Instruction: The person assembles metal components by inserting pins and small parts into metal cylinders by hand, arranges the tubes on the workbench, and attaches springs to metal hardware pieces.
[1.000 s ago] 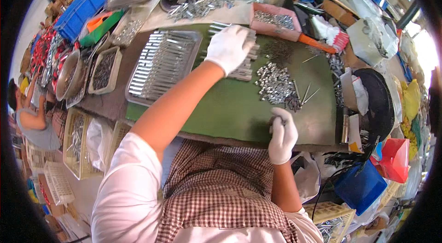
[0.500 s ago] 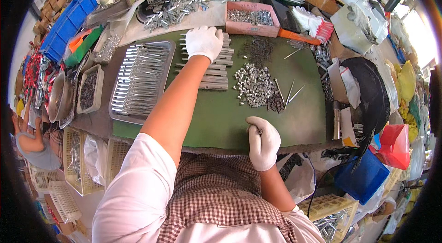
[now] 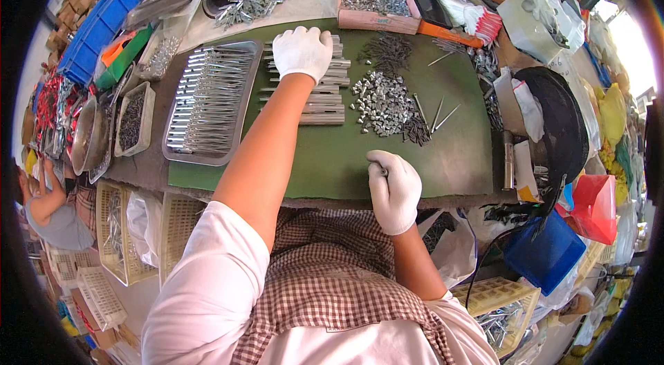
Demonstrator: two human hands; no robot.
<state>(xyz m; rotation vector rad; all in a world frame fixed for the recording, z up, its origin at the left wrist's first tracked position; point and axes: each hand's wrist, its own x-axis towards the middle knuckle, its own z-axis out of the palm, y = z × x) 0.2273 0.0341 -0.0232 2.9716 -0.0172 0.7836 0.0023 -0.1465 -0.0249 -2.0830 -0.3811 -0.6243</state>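
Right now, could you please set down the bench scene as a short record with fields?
Left hand: gloved, over silver bars on the green mat; grip hidden
Right hand: gloved, closed around a small piece, one round end showing
Metal tray: slim metal rods in a row, left of the bars
Loose piles: silver parts; dark pins beyond them
Pink box: at the mat's far edge, holding small metal parts

The left hand [image 3: 302, 54] and right hand [image 3: 395, 192] wear matt white knitted cloth. A small round piece [image 3: 384, 172] in the latter seems dull metal, though only its tip shows. The rods [image 3: 323, 118] and loose fittings [image 3: 382, 99] are smooth, silvery metal; the tray [image 3: 238, 123] is shiny metal, its spindles [image 3: 211, 99] polished bright. The green table [image 3: 311, 175] is smooth with a faint sheen, the checked apron [image 3: 332, 296] matt woven cloth.
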